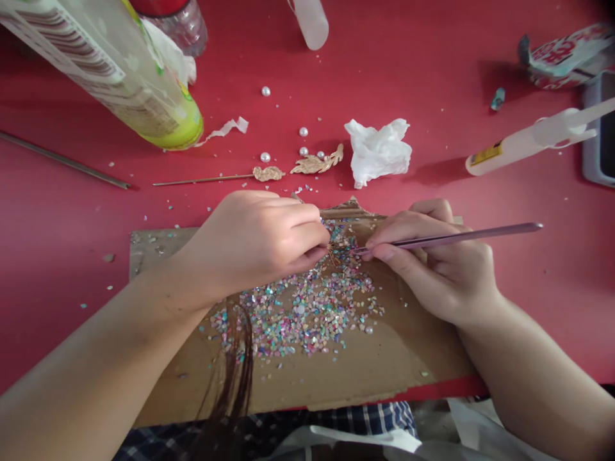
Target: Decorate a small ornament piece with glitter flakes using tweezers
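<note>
Red worktop [432, 128], cardboard sheet [413, 346] at lower centre strewn with iridescent chips [307, 307]; left hand [254, 243] curled closed, contents hidden; right hand [432, 262] holds mauve tweezers [461, 235].

Barcode on plastic bottle [137, 89]; red lettering on crumpled packet [564, 57], unreadable

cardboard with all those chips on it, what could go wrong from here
The loose hair hangs over the chips and could drag some out of place. The tweezers in the right hand work close to the left hand, so a slip might scatter the pile. Some chips already lie on the red table, off the cardboard, so more could stray.
</note>
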`<state>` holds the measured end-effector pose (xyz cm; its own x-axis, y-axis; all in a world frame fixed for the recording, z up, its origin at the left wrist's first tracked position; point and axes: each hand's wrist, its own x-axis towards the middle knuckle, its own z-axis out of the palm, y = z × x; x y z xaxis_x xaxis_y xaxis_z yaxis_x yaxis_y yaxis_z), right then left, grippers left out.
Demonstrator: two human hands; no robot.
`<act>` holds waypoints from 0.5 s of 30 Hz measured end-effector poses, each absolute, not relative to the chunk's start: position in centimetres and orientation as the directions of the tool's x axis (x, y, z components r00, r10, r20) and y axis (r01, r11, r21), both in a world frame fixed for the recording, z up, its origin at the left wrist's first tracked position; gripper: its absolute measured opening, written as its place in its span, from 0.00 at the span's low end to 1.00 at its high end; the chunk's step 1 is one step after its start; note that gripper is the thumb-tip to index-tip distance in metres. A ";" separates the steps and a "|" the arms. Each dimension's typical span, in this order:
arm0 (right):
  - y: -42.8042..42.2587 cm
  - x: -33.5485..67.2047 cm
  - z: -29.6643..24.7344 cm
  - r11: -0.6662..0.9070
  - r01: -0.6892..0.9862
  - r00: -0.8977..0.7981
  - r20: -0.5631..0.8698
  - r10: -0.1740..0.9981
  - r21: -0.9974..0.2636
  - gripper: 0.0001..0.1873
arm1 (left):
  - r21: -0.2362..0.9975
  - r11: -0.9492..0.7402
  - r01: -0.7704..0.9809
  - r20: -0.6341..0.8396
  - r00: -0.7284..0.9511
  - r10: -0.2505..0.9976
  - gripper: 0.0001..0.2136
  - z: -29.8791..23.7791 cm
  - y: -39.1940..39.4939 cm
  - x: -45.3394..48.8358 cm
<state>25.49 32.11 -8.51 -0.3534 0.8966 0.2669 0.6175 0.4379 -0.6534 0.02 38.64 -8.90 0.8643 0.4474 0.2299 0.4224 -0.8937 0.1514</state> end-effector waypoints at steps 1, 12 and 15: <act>32.1 25.5 -8.5 0.437 0.614 -0.354 0.266 0.897 -0.657 0.09 | 0.151 -0.894 0.421 0.234 0.864 0.446 0.14 -8.9 38.6 0.0; 32.2 25.5 -8.5 0.432 0.595 -0.356 0.259 0.898 -0.678 0.08 | 0.134 -0.896 0.422 0.238 0.864 0.443 0.14 -8.9 38.7 0.0; 32.2 25.5 -8.5 0.425 0.604 -0.355 0.249 0.901 -0.674 0.07 | 0.138 -0.895 0.423 0.238 0.863 0.445 0.15 -9.0 38.6 0.1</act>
